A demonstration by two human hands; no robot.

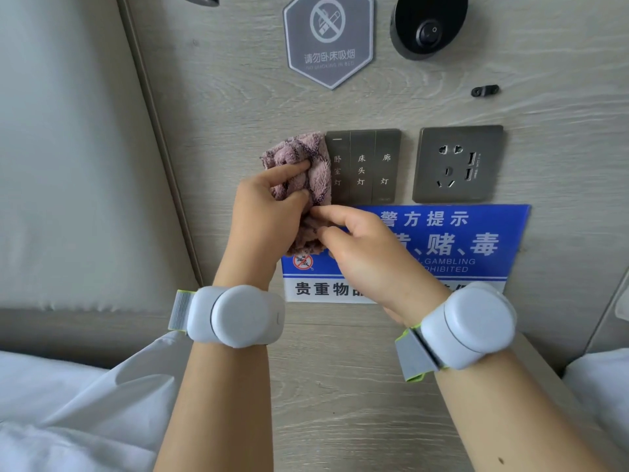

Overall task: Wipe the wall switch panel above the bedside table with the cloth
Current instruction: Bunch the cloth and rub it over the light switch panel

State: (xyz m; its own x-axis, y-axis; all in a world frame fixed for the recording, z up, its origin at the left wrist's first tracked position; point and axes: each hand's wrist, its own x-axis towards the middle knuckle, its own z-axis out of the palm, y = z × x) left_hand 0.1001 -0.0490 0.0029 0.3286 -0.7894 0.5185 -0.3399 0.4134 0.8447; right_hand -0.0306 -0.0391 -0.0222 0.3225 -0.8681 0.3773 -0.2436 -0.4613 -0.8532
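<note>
A dark grey switch panel [369,166] with three rocker keys is set in the wood-grain wall. A fluffy pink cloth [301,158] is bunched against the wall at the panel's left edge and overlaps that edge a little. My left hand [267,216] grips the cloth, with fingers pressed into its upper part. My right hand [367,253] pinches the cloth's lower end just below the panel. Both wrists wear white bands.
A grey socket plate with USB ports [457,164] sits right of the switches. A blue notice sign [452,240] hangs below them, a hexagonal no-smoking sign [328,39] and a black round lamp base [429,25] above. A padded headboard [68,148] and white bedding [68,413] lie left.
</note>
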